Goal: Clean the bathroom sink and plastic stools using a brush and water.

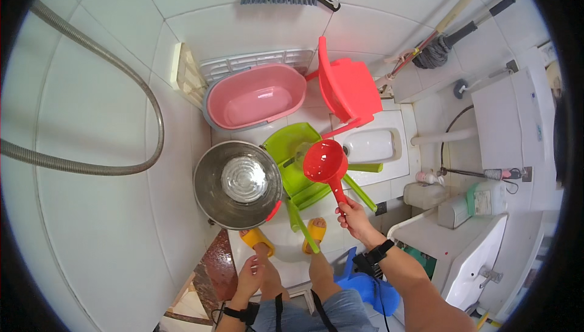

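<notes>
My right hand (358,220) grips the handle of a red plastic water dipper (325,161). Its bowl is upturned above a green plastic chair (296,172), with drops inside. The chair appears tipped over, legs pointing towards me and to the right. A clear object (301,151), hard to make out, shows partly behind the dipper. To the left stands a large metal pot (205,190), with shiny rings at its bottom and a red grip on its rim. My left hand (251,275) hangs empty by my left leg, fingers loosely bent.
Behind the pot is a pink mop bucket (255,97); a red plastic chair (349,90) stands beside it. A squat toilet (372,145) is set in the floor at right. A washbasin (474,282), jugs (486,197) and a blue plastic item (369,288) are near my right arm.
</notes>
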Available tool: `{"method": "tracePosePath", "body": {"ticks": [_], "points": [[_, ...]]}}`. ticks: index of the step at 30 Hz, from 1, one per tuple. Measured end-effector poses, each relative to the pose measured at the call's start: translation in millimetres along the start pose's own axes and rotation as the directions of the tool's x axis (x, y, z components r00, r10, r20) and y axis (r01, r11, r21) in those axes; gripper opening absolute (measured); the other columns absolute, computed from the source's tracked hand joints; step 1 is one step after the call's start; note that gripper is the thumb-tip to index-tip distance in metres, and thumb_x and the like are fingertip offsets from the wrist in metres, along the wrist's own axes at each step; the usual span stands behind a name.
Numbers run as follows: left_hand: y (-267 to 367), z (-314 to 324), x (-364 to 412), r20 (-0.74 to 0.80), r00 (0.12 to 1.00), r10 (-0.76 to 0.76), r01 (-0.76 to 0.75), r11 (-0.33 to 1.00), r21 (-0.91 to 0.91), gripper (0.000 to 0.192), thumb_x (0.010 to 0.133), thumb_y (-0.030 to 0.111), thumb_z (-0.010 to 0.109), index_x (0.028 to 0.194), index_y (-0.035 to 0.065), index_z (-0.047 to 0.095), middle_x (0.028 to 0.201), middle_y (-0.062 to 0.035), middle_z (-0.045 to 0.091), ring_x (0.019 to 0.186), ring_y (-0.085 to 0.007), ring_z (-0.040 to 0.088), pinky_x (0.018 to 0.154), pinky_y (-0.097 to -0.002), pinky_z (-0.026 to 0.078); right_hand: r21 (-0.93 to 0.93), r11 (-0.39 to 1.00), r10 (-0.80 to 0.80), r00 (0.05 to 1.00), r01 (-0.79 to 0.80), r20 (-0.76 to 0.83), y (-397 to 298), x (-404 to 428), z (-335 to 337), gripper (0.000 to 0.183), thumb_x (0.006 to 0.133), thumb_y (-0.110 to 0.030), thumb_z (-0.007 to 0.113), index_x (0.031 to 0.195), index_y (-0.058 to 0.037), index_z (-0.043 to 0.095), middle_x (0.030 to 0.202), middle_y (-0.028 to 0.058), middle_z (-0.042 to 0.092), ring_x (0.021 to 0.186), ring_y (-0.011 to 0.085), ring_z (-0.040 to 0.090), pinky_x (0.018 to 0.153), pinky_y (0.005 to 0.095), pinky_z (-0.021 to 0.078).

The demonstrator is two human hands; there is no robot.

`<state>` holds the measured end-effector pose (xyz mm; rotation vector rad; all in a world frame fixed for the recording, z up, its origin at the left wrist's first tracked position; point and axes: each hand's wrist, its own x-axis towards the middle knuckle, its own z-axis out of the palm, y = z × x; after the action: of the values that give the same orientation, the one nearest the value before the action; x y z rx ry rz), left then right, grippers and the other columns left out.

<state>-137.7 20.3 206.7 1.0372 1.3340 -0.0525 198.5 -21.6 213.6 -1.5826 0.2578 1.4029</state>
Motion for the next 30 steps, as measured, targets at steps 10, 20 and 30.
{"method": "tracePosePath", "body": {"ticks": [10,20,30], "points": [[-9,7,19,0.001,0.999,0.043,-0.043,0.997,0.059,0.044,0.083,0.014,0.057,0.122,0.0007,0.042,0.103,-0.0119,0.056,0.084,-0.0165,0.057,0.072,-0.0283,0.047,0.164,0.982,-0.07,0.988,0.092,-0.135,12,26,-6,0.032,0.09,-0.013,0.046,0.121,-0.0064,0.043,0.075,0.0042,0.049,0.046,0.0079,0.041,0.038,0.0199,0.0311],[-30,13,25,0.007,0.999,0.042,-0.042,0.998,0.054,0.044,0.082,0.014,0.058,0.12,-0.0016,0.043,0.098,-0.0104,0.058,0.083,-0.0155,0.057,0.072,-0.0255,0.047,0.048,0.974,-0.199,0.931,0.223,-0.306,28,44,-11,0.035,0.089,-0.013,0.045,0.124,-0.0086,0.041,0.076,0.0035,0.049,0.045,0.0071,0.04,0.037,0.0195,0.0306],[-52,22,26,0.013,1.0,0.027,-0.028,0.998,0.06,0.041,0.082,0.013,0.057,0.119,-0.0006,0.045,0.102,-0.0119,0.058,0.086,-0.0175,0.058,0.073,-0.0266,0.047,-0.297,0.895,-0.407,0.883,0.334,-0.232,74,36,-33,0.048,0.087,-0.009,0.048,0.133,-0.0094,0.035,0.075,0.001,0.05,0.048,0.0051,0.042,0.04,0.019,0.0347]]}}
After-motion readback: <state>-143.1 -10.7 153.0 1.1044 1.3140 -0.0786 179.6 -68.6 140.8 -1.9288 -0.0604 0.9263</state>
